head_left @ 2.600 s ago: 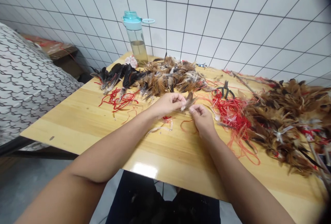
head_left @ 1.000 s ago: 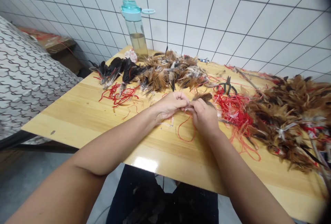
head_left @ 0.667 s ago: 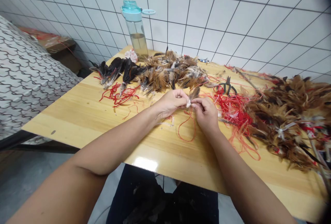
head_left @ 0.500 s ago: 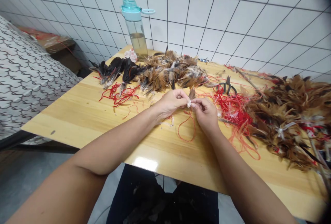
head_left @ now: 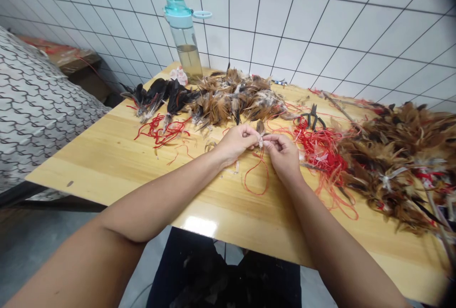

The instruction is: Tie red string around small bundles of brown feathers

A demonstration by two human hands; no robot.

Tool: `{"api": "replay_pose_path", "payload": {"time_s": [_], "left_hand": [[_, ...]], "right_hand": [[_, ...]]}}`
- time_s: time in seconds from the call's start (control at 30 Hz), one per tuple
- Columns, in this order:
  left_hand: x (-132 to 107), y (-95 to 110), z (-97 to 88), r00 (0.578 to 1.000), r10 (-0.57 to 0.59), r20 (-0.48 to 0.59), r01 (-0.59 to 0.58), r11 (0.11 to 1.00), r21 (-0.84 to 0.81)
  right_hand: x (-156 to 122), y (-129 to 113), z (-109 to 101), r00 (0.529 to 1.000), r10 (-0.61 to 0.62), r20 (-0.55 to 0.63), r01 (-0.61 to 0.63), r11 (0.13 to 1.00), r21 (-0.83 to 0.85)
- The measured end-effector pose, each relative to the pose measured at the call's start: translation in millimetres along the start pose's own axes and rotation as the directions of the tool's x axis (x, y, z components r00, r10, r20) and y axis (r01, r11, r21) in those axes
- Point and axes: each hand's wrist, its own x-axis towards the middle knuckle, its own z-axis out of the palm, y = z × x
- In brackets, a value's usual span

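My left hand point(head_left: 238, 142) and my right hand point(head_left: 284, 155) meet over the middle of the wooden table point(head_left: 117, 161). Both pinch the quill end of a small brown feather bundle point(head_left: 261, 130) that stands up between the fingertips. A loop of red string point(head_left: 256, 177) hangs from the pinch and lies on the table below my hands. Both hands have their fingers closed.
Brown feathers point(head_left: 235, 99) and black feathers point(head_left: 160, 97) lie at the back, with red strings point(head_left: 160, 132) beside them. A large feather heap point(head_left: 395, 156), red strings point(head_left: 318, 149) and black pliers point(head_left: 313, 117) lie to the right. A water bottle point(head_left: 185, 42) stands by the tiled wall.
The feather bundle has turned from lying sideways to standing upright between my fingertips. My hands have stayed pinched together at about the same spot, with the red string still below them.
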Motion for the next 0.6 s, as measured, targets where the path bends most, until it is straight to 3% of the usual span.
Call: {"api": "replay_pose_path", "payload": {"time_s": [0.2,0.4,0.6], "left_hand": [[-1.7,1.2,1.4,0.998,-0.066,0.005,0.066,0.998,0.015],[-2.9,3.9,-1.2,0.982,-0.072,0.177,0.064,0.997,0.052],[-4.9,5.4,-1.0,0.961,-0.119,0.250,0.111,0.993,0.047]], "right_hand": [[2.9,6.9,0.7,1.000,0.001,0.025,-0.001,1.000,0.024],[6.6,9.9,-2.3,0.995,0.035,0.091,-0.047,0.989,0.137],[7.8,11.1,-4.4,0.997,-0.072,0.032,0.073,0.997,-0.013]]}}
